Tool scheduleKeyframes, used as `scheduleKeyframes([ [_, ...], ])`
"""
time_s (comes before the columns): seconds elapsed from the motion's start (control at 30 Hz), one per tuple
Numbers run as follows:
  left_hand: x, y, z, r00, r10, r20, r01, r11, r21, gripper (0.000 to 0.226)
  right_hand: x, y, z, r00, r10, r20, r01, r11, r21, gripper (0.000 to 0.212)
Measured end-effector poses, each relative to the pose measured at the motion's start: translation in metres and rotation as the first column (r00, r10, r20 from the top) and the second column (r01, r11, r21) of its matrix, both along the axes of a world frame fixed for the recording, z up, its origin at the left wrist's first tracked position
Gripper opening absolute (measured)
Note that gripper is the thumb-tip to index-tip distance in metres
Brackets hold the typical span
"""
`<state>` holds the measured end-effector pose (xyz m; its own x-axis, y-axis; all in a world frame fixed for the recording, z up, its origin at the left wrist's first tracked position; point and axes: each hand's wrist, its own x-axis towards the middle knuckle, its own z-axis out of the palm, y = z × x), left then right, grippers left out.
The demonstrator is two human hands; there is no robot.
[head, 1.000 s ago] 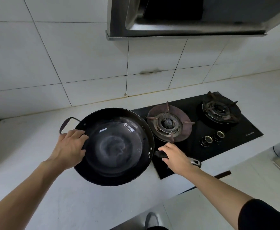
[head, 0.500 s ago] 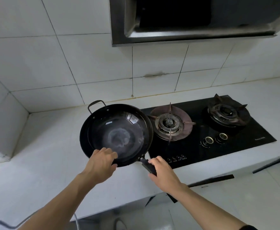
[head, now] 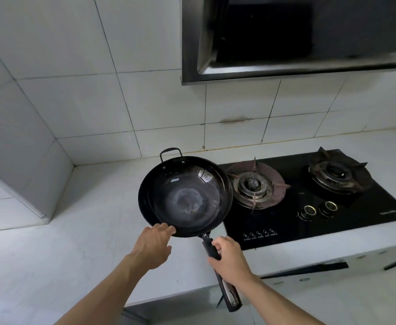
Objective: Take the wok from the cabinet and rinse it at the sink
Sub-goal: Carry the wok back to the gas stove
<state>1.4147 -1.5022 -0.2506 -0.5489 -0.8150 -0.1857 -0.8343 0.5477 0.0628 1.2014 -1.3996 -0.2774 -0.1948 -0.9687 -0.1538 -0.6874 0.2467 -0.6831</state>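
A black wok (head: pixel 185 195) with a pale worn patch in its bottom is over the white counter (head: pixel 51 266), just left of the gas hob. Its long black handle points toward me and a small loop handle sits on its far rim. My right hand (head: pixel 229 261) grips the long handle. My left hand (head: pixel 154 245) holds the wok's near rim, fingers curled over the edge. No sink or cabinet is in view.
A black glass gas hob (head: pixel 333 216) with two burners and two knobs lies to the right of the wok. A steel range hood (head: pixel 297 38) hangs above it. White tiled walls meet in a corner at the left. The counter's front edge runs below my hands.
The wok has turned so its long handle points toward me and its loop handle points away. My left hand shifted from the wok's left side to its near rim.
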Motion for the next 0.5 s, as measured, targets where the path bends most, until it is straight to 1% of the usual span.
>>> scheduleKeyframes([
  [0.13,0.009,-0.005,-0.002,0.999,-0.022,0.027,0.022,1.0,-0.005,0.043,0.024,-0.002,0.0,0.997,-0.067,-0.033,0.067,0.998,0.002,0.021],
  [0.2,0.014,-0.009,-0.005,1.0,-0.02,0.017,0.02,1.0,-0.011,0.043,0.037,-0.004,0.001,0.994,-0.092,-0.056,0.092,0.996,-0.005,0.017],
  [0.27,0.02,-0.013,-0.011,1.0,-0.025,-0.015,0.025,1.0,-0.019,0.048,0.048,-0.01,0.002,0.991,-0.109,-0.079,0.109,0.994,-0.007,0.017],
  [0.37,0.025,-0.02,-0.022,0.993,0.004,-0.117,-0.006,1.0,-0.013,0.059,0.057,-0.022,0.003,0.984,-0.131,-0.123,0.13,0.991,-0.023,0.012],
  [0.5,0.031,-0.022,-0.031,0.989,0.024,-0.149,-0.025,1.0,-0.005,0.067,0.061,-0.033,0.005,0.98,-0.152,-0.131,0.154,0.988,0.002,0.031],
])
